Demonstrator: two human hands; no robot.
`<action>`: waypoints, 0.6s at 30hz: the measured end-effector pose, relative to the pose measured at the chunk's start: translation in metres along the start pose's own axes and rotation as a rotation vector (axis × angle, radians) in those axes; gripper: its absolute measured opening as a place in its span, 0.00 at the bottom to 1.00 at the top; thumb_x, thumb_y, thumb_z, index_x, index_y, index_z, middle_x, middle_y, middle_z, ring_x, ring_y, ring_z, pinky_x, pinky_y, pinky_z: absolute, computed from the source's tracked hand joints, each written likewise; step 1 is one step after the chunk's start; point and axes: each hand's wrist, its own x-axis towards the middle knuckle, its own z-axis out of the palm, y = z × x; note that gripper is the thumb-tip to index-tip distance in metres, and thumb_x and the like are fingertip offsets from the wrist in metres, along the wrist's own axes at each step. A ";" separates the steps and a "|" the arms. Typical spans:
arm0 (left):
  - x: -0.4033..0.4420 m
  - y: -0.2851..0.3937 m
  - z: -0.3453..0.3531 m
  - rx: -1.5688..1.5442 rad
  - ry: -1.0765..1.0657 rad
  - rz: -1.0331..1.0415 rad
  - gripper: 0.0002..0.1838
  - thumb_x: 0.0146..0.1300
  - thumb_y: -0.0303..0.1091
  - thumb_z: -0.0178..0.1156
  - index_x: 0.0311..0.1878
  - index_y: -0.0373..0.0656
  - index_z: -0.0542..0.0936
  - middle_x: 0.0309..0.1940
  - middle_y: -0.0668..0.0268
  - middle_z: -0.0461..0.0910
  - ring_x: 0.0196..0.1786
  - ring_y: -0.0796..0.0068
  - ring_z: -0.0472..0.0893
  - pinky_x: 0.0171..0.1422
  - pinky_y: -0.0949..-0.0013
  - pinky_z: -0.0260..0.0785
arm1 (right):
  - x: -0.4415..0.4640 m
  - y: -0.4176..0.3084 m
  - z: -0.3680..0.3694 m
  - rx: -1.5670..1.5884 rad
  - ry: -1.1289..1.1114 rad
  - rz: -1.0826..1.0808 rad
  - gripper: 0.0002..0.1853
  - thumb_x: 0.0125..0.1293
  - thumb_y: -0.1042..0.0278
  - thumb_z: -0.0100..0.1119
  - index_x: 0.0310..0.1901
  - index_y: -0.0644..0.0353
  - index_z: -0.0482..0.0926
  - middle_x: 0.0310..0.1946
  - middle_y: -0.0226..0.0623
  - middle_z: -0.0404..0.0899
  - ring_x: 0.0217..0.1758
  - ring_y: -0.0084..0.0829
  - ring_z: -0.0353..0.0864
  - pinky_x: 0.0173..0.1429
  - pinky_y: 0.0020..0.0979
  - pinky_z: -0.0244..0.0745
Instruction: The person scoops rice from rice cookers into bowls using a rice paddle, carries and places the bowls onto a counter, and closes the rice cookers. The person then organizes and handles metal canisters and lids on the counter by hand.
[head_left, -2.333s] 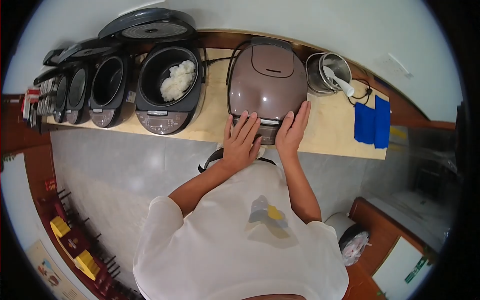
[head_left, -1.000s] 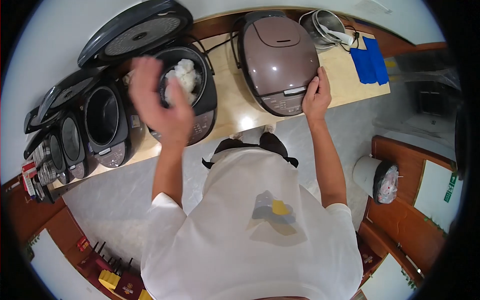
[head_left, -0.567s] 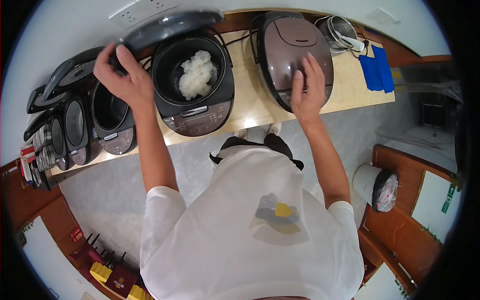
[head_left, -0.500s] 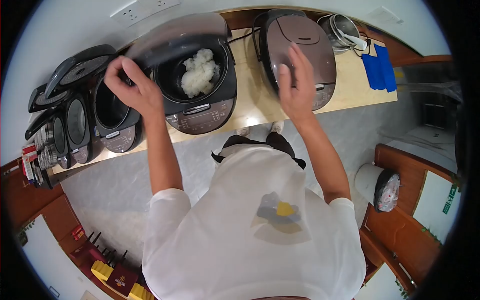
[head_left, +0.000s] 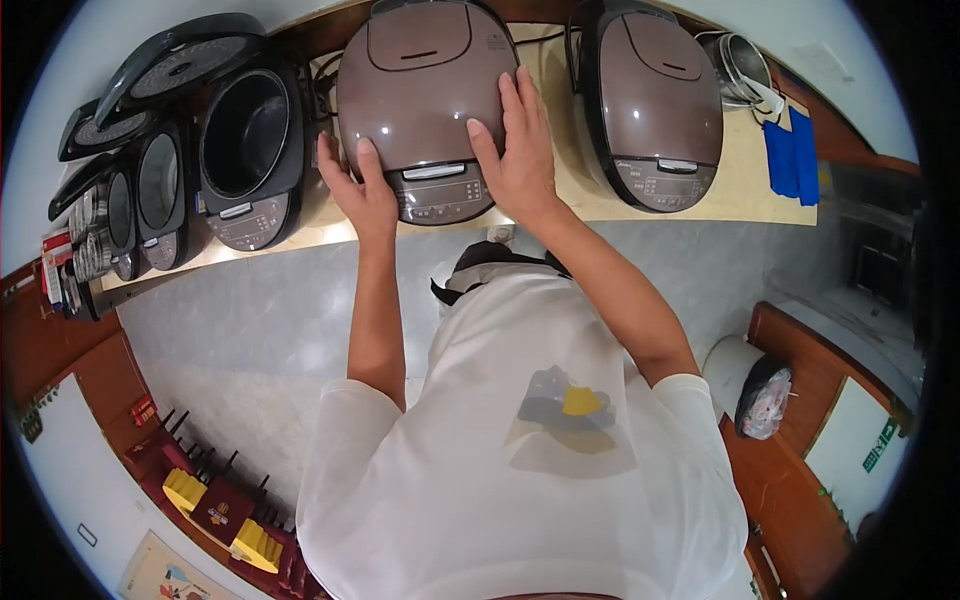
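The rice cooker (head_left: 430, 110) in front of me has its brown lid down, so its inside is hidden. My left hand (head_left: 365, 195) is at its front left side, fingers stretched out and the thumb by the lid's edge. On the right side of the same lid, my right hand (head_left: 522, 155) lies with fingers extended and thumb apart. Neither hand is wrapped round anything. A second brown rice cooker (head_left: 660, 100), also closed, stands to the right. Left of my hands is an open rice cooker with a dark inner pot (head_left: 245, 135).
More open cookers (head_left: 158, 185) line the left end of the wooden table (head_left: 560, 200). Metal pots (head_left: 735, 70) and blue cloths (head_left: 791, 160) are at the right end. A waste bin (head_left: 735, 370) stands on the floor at right.
The middle cooker's lid has come down over the white rice. My left hand has moved right to its side, and my right hand has moved left from the right cooker onto this lid.
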 end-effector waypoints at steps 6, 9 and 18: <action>0.002 0.009 0.000 -0.317 -0.032 -0.222 0.33 0.78 0.41 0.58 0.73 0.23 0.64 0.68 0.49 0.73 0.68 0.65 0.73 0.74 0.65 0.63 | -0.005 -0.007 0.017 -0.065 0.084 0.014 0.36 0.71 0.61 0.58 0.75 0.73 0.59 0.76 0.70 0.54 0.77 0.69 0.56 0.78 0.60 0.53; 0.002 0.005 0.000 -0.327 -0.056 -0.238 0.32 0.78 0.41 0.58 0.73 0.24 0.65 0.67 0.51 0.74 0.66 0.67 0.74 0.73 0.66 0.63 | -0.007 0.000 0.022 -0.091 0.098 -0.007 0.38 0.69 0.63 0.59 0.74 0.74 0.59 0.75 0.72 0.55 0.75 0.71 0.57 0.77 0.61 0.53; 0.001 -0.002 0.001 -0.271 -0.059 -0.184 0.27 0.80 0.38 0.55 0.72 0.27 0.68 0.63 0.56 0.78 0.62 0.72 0.77 0.70 0.70 0.66 | -0.007 0.004 0.024 -0.017 0.142 -0.018 0.38 0.66 0.64 0.61 0.73 0.75 0.61 0.73 0.73 0.58 0.74 0.73 0.60 0.76 0.60 0.58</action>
